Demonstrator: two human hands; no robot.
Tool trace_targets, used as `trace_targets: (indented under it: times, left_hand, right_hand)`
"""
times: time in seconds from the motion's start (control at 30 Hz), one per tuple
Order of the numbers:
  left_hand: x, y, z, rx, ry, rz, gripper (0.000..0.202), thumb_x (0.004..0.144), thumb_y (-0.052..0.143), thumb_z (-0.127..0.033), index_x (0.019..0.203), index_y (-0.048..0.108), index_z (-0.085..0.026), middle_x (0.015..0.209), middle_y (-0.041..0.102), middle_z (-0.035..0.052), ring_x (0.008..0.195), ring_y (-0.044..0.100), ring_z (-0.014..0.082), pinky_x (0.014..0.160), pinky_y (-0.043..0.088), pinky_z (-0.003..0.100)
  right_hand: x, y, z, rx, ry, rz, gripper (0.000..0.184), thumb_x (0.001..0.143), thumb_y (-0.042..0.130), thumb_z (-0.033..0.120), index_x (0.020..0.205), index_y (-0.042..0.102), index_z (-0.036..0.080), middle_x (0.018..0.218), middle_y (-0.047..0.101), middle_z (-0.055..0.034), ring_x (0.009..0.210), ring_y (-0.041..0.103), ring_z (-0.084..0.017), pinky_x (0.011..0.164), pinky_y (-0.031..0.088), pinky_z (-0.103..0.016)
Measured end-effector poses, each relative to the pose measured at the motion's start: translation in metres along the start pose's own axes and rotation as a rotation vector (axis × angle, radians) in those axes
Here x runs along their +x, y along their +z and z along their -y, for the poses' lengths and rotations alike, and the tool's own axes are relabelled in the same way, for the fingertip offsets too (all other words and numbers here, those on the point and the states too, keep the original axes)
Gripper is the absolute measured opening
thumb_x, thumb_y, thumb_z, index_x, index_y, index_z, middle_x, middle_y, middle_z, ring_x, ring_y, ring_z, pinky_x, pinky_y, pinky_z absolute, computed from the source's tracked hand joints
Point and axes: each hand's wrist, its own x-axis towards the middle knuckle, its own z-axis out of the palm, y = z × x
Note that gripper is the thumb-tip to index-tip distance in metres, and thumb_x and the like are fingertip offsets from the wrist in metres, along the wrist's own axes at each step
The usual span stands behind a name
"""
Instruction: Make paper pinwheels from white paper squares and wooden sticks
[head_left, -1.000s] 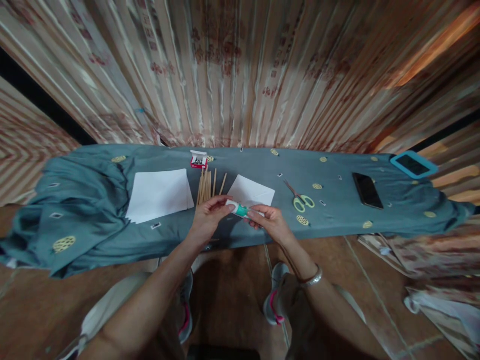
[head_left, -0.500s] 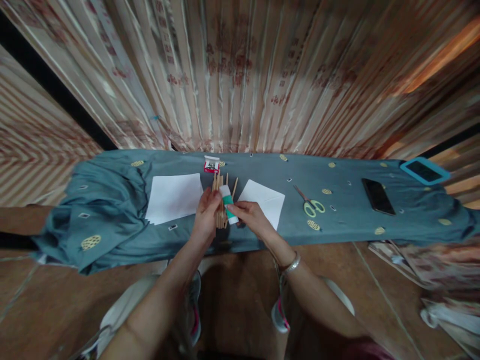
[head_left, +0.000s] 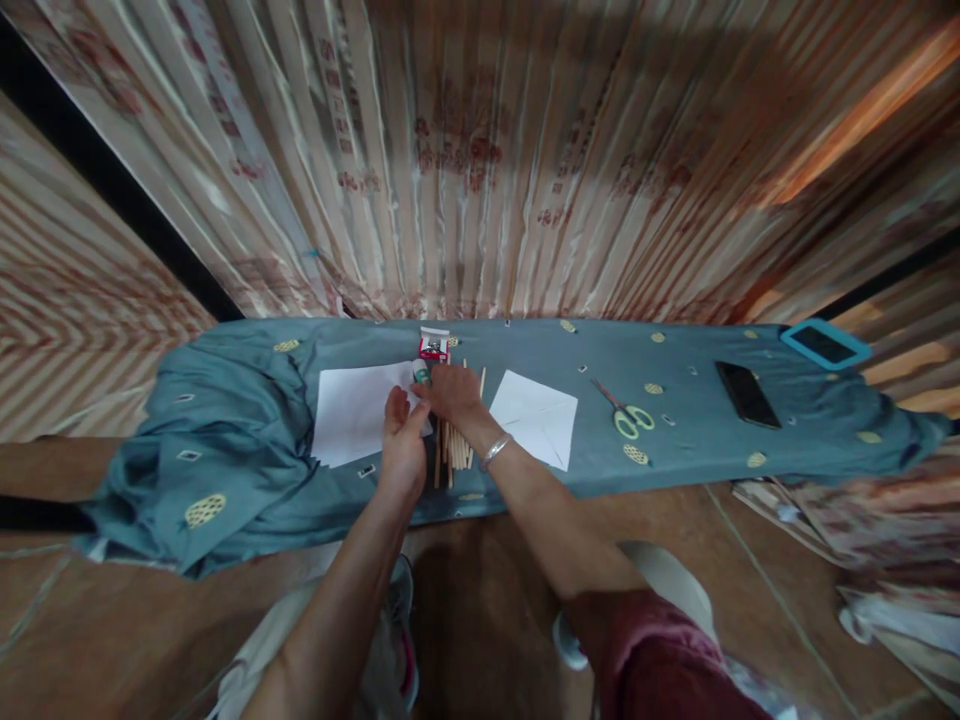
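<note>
Two hands meet at a glue stick [head_left: 421, 373].
White sheets [head_left: 352, 415] lie left of the left hand [head_left: 405, 440], whose fingers stand loosely apart; just beyond their tips is the glue stick, clamped in the fingers of the right hand [head_left: 454, 392]. Wooden sticks [head_left: 459, 452] lie beneath that hand; right of its fingers come a creased paper [head_left: 536, 415], scissors [head_left: 632, 418] and, well apart, a phone [head_left: 748, 394].

Right hand [head_left: 454, 393] blocks part of the wooden sticks [head_left: 457, 452]. Lower end of the white-green tube [head_left: 421, 372] hidden — can't tell which hand has it. Red box [head_left: 433, 347] contents too small to ID — maroon sleeve [head_left: 660, 645] cut off at bottom.
</note>
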Motion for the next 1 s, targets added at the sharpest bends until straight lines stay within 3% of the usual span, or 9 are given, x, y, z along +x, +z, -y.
trace_targets:
  times: [0.1,0.2,0.3,0.37,0.43,0.53,0.73,0.87,1.0]
  left_hand:
    - [-0.001,0.001,0.006,0.153,0.179,0.019,0.055,0.084,0.059,-0.031,0.135,0.042,-0.024,0.148,0.042,0.0100,0.137,0.038,0.0233,0.113,0.030,0.042]
    - [-0.009,0.003,0.010,0.413,0.479,0.102,0.059,0.086,0.057,-0.035,0.140,0.037,-0.023,0.150,0.038,0.0119,0.139,0.033,0.0244,0.115,0.025,0.045]
    - [-0.022,0.012,0.014,0.668,0.743,0.375,0.052,0.087,0.057,-0.031,0.136,0.044,-0.020,0.141,0.050,0.0133,0.133,0.041,0.0266,0.111,0.031,0.049]
    - [-0.032,0.021,0.020,0.818,0.838,0.598,0.038,0.085,0.059,-0.023,0.123,0.057,-0.020,0.128,0.061,0.0112,0.126,0.048,0.0279,0.107,0.035,0.052]
    - [-0.039,0.031,0.026,0.941,0.881,0.761,0.028,0.083,0.061,-0.017,0.110,0.065,-0.020,0.120,0.066,0.0094,0.121,0.052,0.0283,0.106,0.036,0.054]
    - [-0.047,0.046,0.034,1.033,0.920,0.861,0.026,0.081,0.064,-0.015,0.107,0.067,-0.018,0.119,0.067,0.0100,0.121,0.051,0.0287,0.106,0.036,0.054]
    - [-0.049,0.066,0.046,1.109,0.873,0.885,0.029,0.077,0.070,-0.021,0.106,0.067,-0.015,0.118,0.065,0.0121,0.117,0.052,0.0301,0.101,0.044,0.049]
    - [-0.046,0.071,0.050,1.135,0.858,0.873,0.030,0.081,0.067,-0.024,0.109,0.065,-0.014,0.116,0.064,0.0125,0.113,0.054,0.0289,0.098,0.047,0.047]
    - [-0.043,0.070,0.052,1.133,0.939,0.857,0.025,0.083,0.063,-0.024,0.108,0.064,-0.017,0.112,0.065,0.0115,0.108,0.057,0.0271,0.094,0.050,0.046]
  right_hand:
    - [-0.016,-0.005,-0.003,-0.019,0.027,-0.042,0.042,0.095,0.045,0.046,0.104,0.067,0.011,0.101,0.071,-0.0200,0.099,0.067,-0.030,0.079,0.052,-0.037]
    - [-0.049,-0.016,-0.031,-0.018,0.039,-0.106,0.034,0.096,0.043,0.039,0.100,0.067,0.016,0.090,0.074,-0.0135,0.090,0.069,-0.026,0.074,0.050,-0.032]
    - [-0.086,-0.023,-0.083,0.027,0.090,-0.247,0.027,0.095,0.045,0.031,0.096,0.068,0.019,0.089,0.074,-0.0099,0.089,0.069,-0.023,0.075,0.049,-0.029]
    - [-0.107,-0.021,-0.121,0.082,0.184,-0.342,0.026,0.093,0.045,0.026,0.101,0.068,0.017,0.093,0.074,-0.0106,0.087,0.069,-0.023,0.076,0.050,-0.031]
    - [-0.124,-0.011,-0.153,0.152,0.252,-0.416,0.026,0.090,0.046,0.024,0.102,0.069,0.016,0.096,0.074,-0.0117,0.089,0.069,-0.025,0.080,0.051,-0.035]
    - [-0.144,0.009,-0.178,0.269,0.168,-0.476,0.030,0.088,0.045,0.020,0.106,0.068,0.018,0.105,0.072,-0.0113,0.100,0.066,-0.025,0.091,0.050,-0.039]
    - [-0.166,0.034,-0.191,0.420,-0.109,-0.323,0.055,0.084,0.039,0.009,0.137,0.047,0.021,0.136,0.056,-0.0094,0.130,0.048,-0.020,0.111,0.038,-0.044]
    - [-0.169,0.036,-0.199,0.439,-0.126,-0.265,0.058,0.083,0.041,0.007,0.139,0.045,0.020,0.139,0.052,-0.0117,0.134,0.044,-0.022,0.113,0.035,-0.047]
    - [-0.169,0.032,-0.201,0.484,-0.101,-0.261,0.060,0.079,0.045,0.007,0.138,0.047,0.021,0.138,0.054,-0.0119,0.133,0.045,-0.023,0.112,0.036,-0.048]
